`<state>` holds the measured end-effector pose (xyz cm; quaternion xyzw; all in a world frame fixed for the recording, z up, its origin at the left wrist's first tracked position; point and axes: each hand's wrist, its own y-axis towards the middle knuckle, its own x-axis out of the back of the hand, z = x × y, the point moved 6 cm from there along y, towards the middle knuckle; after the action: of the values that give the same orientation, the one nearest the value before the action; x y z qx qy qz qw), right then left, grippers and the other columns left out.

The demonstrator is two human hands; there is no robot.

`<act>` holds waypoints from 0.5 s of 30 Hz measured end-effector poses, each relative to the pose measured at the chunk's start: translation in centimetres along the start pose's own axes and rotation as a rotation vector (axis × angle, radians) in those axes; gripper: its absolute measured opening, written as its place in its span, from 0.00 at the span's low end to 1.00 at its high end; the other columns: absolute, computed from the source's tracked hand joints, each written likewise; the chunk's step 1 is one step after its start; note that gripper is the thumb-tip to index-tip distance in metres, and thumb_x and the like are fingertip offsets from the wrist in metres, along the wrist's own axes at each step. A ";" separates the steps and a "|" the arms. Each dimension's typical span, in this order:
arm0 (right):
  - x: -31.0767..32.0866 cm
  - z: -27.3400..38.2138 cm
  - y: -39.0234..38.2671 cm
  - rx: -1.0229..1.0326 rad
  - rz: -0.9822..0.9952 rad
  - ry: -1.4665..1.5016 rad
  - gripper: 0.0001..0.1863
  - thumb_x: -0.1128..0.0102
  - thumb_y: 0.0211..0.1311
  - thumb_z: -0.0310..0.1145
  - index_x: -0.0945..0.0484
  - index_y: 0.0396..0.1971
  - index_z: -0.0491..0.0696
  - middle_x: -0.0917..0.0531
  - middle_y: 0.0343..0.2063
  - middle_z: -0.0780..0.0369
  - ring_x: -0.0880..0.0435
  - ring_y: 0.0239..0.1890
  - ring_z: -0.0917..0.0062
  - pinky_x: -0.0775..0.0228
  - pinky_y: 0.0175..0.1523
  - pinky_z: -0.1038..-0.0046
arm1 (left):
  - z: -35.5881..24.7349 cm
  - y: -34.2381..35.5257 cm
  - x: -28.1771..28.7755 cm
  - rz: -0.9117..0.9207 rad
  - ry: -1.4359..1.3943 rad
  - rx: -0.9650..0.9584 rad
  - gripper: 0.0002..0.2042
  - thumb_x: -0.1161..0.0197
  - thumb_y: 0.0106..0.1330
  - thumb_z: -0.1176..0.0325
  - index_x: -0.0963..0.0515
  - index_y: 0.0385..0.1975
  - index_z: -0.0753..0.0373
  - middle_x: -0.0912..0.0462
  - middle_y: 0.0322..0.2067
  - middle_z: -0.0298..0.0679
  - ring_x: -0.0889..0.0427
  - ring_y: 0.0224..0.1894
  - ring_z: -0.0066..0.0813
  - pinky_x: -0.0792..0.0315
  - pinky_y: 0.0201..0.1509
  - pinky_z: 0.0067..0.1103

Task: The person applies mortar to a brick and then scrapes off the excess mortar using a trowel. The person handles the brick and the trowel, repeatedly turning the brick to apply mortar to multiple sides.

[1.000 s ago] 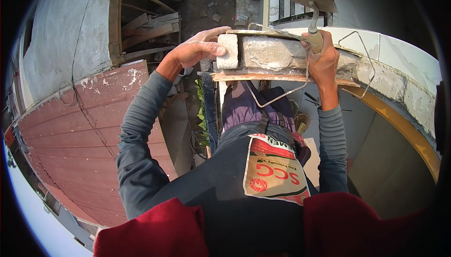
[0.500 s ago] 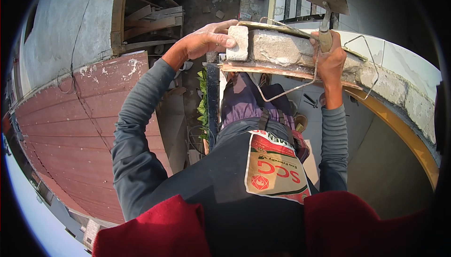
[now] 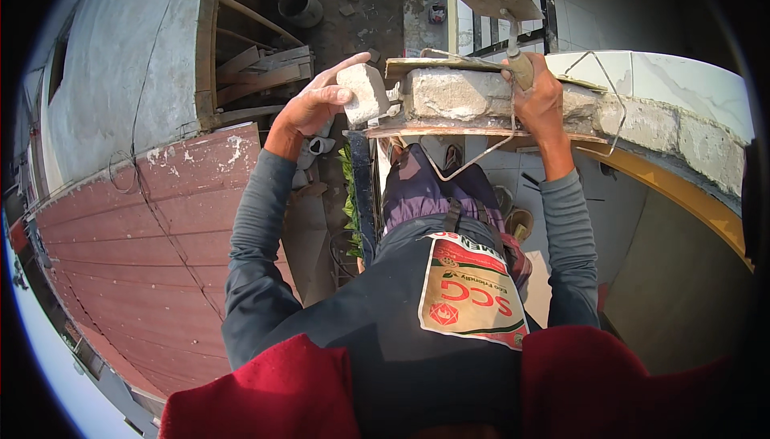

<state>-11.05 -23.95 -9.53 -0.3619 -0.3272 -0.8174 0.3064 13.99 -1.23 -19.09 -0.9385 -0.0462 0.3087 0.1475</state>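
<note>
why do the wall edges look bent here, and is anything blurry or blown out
Head view: the fisheye lens bows straight lines near the rim, as on the red panel roof; a black vignette rings the picture. Hard sunlight lights the left hand, the small block and the right hand, all sharp; the white wall top is near glare.

The small squarish masonry block (image 3: pixel 365 92) was pale grey-white; the rough mortared wall top (image 3: pixel 457 94) was mottled grey; the corrugated roof panel (image 3: pixel 152 246) was reddish-brown, white-flecked.
</note>
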 end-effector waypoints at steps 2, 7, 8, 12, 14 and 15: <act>0.2 0.1 0.1 0.016 0.006 -0.024 0.18 0.30 0.56 0.23 0.25 0.45 0.42 0.14 0.34 0.51 0.13 0.38 0.53 0.22 0.42 0.62 | -1.5 -1.4 0.0 -0.020 -0.127 -0.071 0.52 0.23 0.49 0.53 0.43 0.74 0.67 0.24 0.59 0.43 0.24 0.62 0.34 0.34 0.70 0.28; 0.5 0.5 0.2 0.025 0.024 0.051 0.18 0.31 0.53 0.21 0.26 0.44 0.42 0.16 0.34 0.48 0.15 0.38 0.49 0.24 0.41 0.59 | -4.8 -5.6 -1.0 -0.108 -0.353 -0.331 0.50 0.24 0.50 0.54 0.41 0.71 0.70 0.36 0.69 0.54 0.28 0.68 0.49 0.27 0.68 0.43; 0.7 0.8 0.2 0.033 0.023 0.067 0.18 0.31 0.54 0.21 0.25 0.45 0.42 0.16 0.33 0.48 0.15 0.37 0.49 0.24 0.41 0.59 | -5.1 -6.6 -1.4 -0.136 -0.279 -0.378 0.50 0.26 0.52 0.44 0.40 0.71 0.66 0.43 0.72 0.55 0.37 0.71 0.64 0.29 0.67 0.53; 4.3 3.0 -0.3 0.123 -0.120 0.023 0.17 0.31 0.57 0.23 0.25 0.45 0.43 0.16 0.31 0.51 0.15 0.37 0.50 0.24 0.42 0.60 | -4.8 -9.4 -6.0 -0.005 -0.683 -0.486 0.55 0.29 0.55 0.39 0.52 0.75 0.64 0.46 0.71 0.62 0.43 0.73 0.66 0.35 0.67 0.62; 7.4 4.5 -2.0 -0.045 -0.202 0.098 0.16 0.29 0.59 0.26 0.24 0.46 0.43 0.14 0.34 0.54 0.13 0.38 0.60 0.23 0.44 0.63 | -5.1 -10.8 -9.8 0.018 -0.672 -0.525 0.51 0.32 0.57 0.37 0.47 0.74 0.61 0.47 0.72 0.59 0.44 0.73 0.67 0.38 0.68 0.65; 9.0 5.8 -3.1 -0.045 -0.218 0.098 0.16 0.29 0.59 0.26 0.24 0.46 0.43 0.14 0.34 0.54 0.13 0.38 0.60 0.23 0.44 0.63 | -5.0 -11.3 -11.7 0.038 -0.674 -0.552 0.48 0.34 0.59 0.35 0.42 0.73 0.59 0.48 0.74 0.56 0.46 0.74 0.68 0.41 0.69 0.67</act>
<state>-16.01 -20.03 -0.35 -0.2905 -0.3306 -0.8697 0.2233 7.60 6.24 -5.17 -0.7903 -0.1554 0.5764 -0.1381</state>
